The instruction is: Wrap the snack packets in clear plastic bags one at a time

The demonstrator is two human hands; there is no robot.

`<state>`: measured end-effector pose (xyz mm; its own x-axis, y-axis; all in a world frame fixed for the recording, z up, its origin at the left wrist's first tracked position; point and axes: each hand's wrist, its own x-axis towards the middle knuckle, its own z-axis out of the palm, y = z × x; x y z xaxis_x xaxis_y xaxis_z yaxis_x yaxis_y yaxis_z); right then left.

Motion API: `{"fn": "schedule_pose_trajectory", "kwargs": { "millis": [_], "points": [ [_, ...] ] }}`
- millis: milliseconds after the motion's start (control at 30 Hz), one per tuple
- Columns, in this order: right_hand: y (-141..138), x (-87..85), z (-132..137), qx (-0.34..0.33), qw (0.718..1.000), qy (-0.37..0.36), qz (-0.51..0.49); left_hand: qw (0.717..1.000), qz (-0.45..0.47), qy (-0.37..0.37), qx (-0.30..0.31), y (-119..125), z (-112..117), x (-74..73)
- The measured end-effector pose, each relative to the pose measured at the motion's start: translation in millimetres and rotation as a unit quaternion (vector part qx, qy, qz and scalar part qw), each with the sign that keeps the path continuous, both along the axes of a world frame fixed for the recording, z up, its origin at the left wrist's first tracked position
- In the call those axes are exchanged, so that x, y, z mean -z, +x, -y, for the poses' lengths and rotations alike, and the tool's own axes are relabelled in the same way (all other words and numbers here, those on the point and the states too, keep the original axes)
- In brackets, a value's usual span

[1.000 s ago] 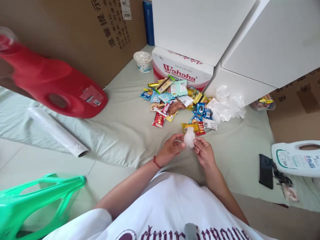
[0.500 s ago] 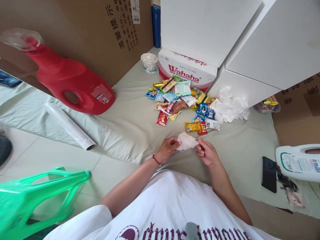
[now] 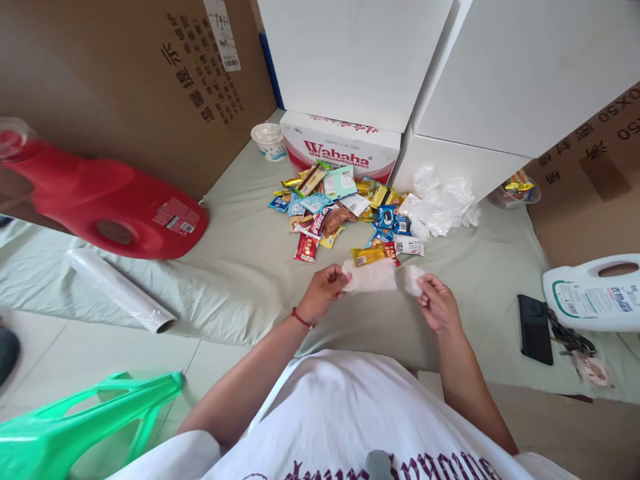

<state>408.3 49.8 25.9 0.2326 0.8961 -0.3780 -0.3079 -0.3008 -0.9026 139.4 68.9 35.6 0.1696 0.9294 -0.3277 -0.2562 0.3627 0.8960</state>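
My left hand [image 3: 325,291] pinches the left end of a thin, crumpled white sheet [image 3: 371,276]; I cannot tell whether it is plastic or tissue. My right hand [image 3: 439,300] is closed on a smaller white piece [image 3: 413,280], with a narrow gap between it and the sheet. Both hands are above the pale green cloth [image 3: 360,323], just in front of a heap of wrapped snacks [image 3: 340,213]. A yellow packet [image 3: 369,256] lies right behind the sheet, its lower edge partly covered. Beside the heap is a pile of crumpled translucent white plastic [image 3: 440,203].
A Wahaha carton [image 3: 345,143] and a paper cup [image 3: 270,141] stand behind the snacks. On the left are a red jug [image 3: 120,207], a wrapped roll [image 3: 120,290] and a green stool [image 3: 95,420]. A phone [image 3: 535,330] and a white detergent bottle [image 3: 595,293] lie right.
My hands have moved apart, the right one to the right. The white sheet looks flatter and wider, and a separate-looking piece shows in my right hand. The camera view has shifted.
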Motion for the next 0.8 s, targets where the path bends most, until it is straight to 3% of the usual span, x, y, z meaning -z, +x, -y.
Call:
{"fn": "schedule_pose_trajectory", "kwargs": {
  "millis": [133,233,367,467,600,800],
  "points": [
    [34.3,-1.9,8.8,0.113,0.991,-0.009,-0.068,0.985,0.168,0.043,0.008,22.3,-42.7,-30.8],
    [35.1,-3.8,16.8,0.132,0.985,0.021,-0.112,0.984,0.157,0.089,-0.014,37.9,-59.4,-40.3],
    [9.7,-2.4,27.9,0.096,0.983,0.002,-0.154,0.987,-0.01,0.141,0.078,52.3,-32.1,-22.9],
    [-17.3,-2.0,32.2,0.004,0.988,-0.04,-0.151,0.981,-0.067,0.143,0.112,59.5,3.9,-3.8],
    [-37.9,-4.8,29.0,-0.093,0.981,-0.062,-0.156,0.991,-0.061,0.08,0.087,58.3,25.4,13.9],
    [-27.9,-7.7,14.5,-0.091,0.962,-0.097,-0.237,0.998,0.036,-0.05,-0.025,30.8,19.3,19.7]
  ]
}}
